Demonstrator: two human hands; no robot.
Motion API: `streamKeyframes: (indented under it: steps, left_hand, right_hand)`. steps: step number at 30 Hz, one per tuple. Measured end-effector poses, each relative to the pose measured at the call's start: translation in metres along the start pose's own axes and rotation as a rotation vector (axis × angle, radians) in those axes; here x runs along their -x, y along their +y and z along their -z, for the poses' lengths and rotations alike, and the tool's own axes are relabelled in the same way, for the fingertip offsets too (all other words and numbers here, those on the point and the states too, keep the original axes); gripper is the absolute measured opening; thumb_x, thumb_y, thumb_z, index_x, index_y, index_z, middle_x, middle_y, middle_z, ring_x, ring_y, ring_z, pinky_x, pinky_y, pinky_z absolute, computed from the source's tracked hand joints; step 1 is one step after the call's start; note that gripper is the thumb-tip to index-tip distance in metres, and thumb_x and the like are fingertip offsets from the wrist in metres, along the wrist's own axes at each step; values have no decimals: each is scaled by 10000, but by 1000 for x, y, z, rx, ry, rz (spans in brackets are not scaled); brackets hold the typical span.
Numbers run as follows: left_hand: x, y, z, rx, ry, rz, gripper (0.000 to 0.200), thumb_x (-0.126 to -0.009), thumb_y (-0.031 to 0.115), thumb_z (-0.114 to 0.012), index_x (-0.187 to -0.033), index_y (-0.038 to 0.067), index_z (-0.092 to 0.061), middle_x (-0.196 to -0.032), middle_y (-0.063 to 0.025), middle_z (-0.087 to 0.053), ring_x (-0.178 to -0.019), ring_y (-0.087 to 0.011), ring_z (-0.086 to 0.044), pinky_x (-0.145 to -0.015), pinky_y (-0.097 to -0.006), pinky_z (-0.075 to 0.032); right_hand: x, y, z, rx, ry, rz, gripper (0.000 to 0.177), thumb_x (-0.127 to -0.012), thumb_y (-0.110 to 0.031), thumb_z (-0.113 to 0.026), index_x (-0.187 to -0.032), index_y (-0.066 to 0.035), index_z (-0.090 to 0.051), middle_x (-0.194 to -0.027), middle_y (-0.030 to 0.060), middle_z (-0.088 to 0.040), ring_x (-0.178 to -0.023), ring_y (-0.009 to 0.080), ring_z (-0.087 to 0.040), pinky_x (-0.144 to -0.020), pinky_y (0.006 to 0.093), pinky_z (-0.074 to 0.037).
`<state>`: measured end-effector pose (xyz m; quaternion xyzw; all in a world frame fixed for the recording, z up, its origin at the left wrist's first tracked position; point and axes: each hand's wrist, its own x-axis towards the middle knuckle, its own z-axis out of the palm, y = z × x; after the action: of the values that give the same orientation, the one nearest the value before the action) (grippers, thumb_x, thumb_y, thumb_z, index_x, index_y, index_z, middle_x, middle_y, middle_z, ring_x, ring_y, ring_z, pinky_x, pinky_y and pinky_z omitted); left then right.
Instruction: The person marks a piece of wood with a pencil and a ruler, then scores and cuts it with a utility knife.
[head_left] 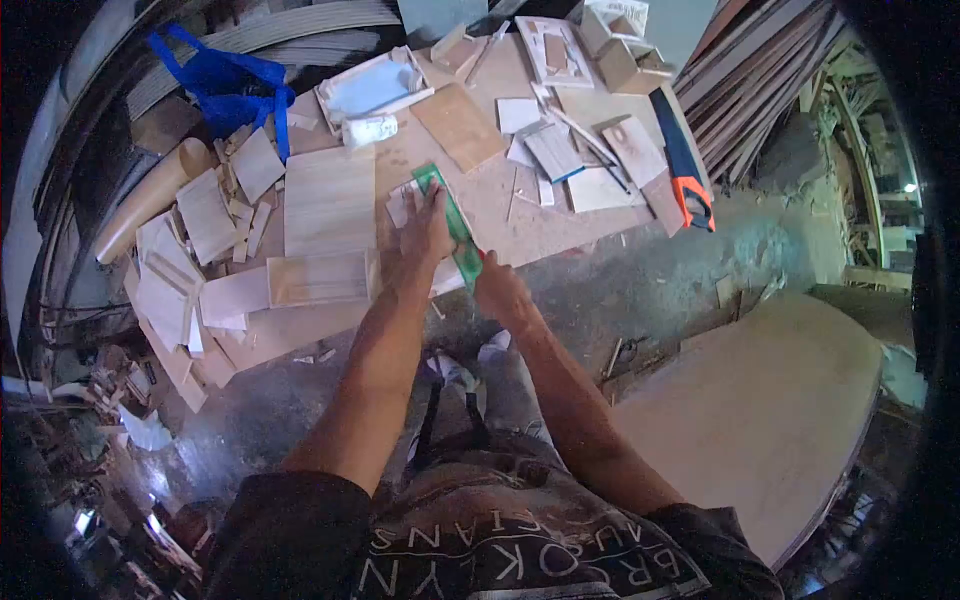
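Observation:
A translucent green ruler (455,222) lies slantwise over a small piece of thin wood (399,205) near the front edge of the workbench. My left hand (428,228) presses the ruler down, fingers bent onto its upper half. My right hand (503,292) is closed at the ruler's near end, around a slim tool with a red part (483,256) showing at the fingers. The tool's tip is hidden, and I cannot tell its exact kind. Left of my left hand sit a pale wooden panel (328,205) and a shallow wooden box (318,279).
On the workbench (560,238) are a handsaw (684,170) with an orange-black handle, a brown board (458,125), a white bottle (369,131) and a blue bag (228,85). Wood offcuts (208,215) pile at the left. A large curved panel (750,410) stands at my right.

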<state>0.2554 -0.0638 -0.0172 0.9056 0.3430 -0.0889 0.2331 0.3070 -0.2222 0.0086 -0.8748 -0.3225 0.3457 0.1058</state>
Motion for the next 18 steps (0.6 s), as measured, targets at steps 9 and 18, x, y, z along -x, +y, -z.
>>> streamKeyframes:
  steps: [9, 18]
  left_hand:
    - [-1, 0, -11, 2, -67, 23, 1129, -613, 343, -869, -1504, 124, -211, -1602, -76, -155, -1439, -452, -133, -1122, -558, -310]
    - [3, 0, -8, -10, -40, 16, 1179, -587, 323, -892, -1503, 82, -189, -1600, -87, -153, -1433, -480, -104, -1166, -505, -260]
  right_hand:
    - [61, 36, -19, 46, -10, -131, 343, -918, -190, -447, -1233, -55, -421, -952, 307, -648, -891, 483, -649, -771, 561, -535]
    - [52, 33, 14, -92, 134, 71, 270, -966, -214, -436, -1115, 11, -443, -734, 338, -610, -728, 551, -603, -587, 612, -492]
